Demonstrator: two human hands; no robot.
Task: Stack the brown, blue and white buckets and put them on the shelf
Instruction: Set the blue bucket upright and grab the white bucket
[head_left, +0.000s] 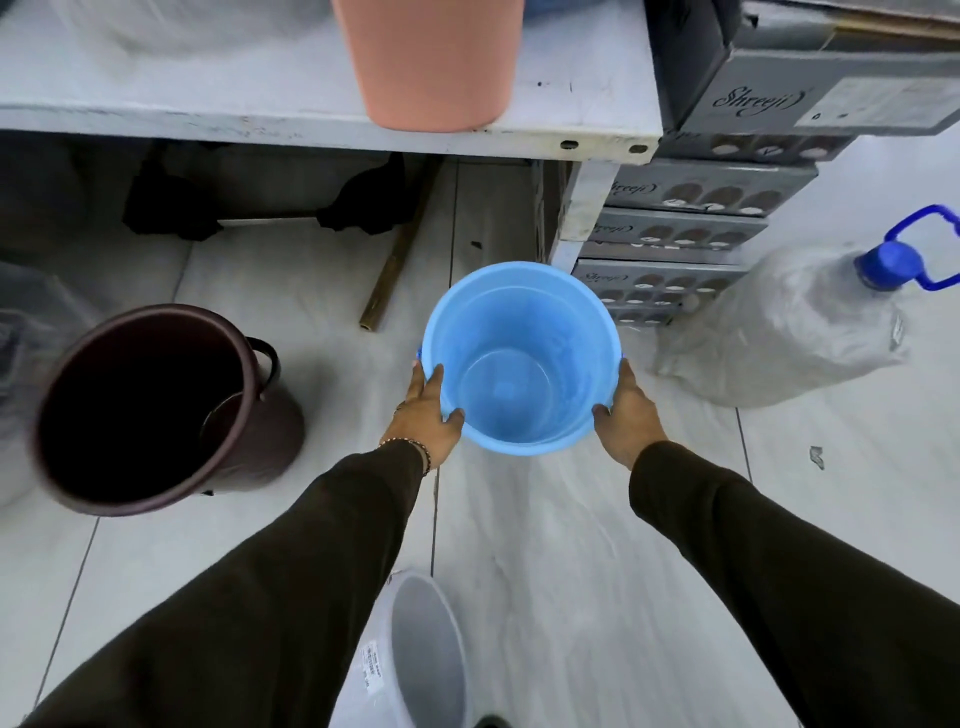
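Now the left hand (427, 415) and right hand (627, 413) clasp opposite sides of the blue bucket (521, 358), upright and empty before the shelf (582, 136). Brown bucket (156, 408) stands apart to the left, white bucket (423, 654) near the feet. Stacking looks barely begun; next, probably carry blue left and lower it into brown.

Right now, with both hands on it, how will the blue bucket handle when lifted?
Probably light: the blue bucket looks empty, thin plastic. The rim may flex a little where the left hand and right hand squeeze it. Smooth walls could slip, though the rolled rim likely gives purchase.
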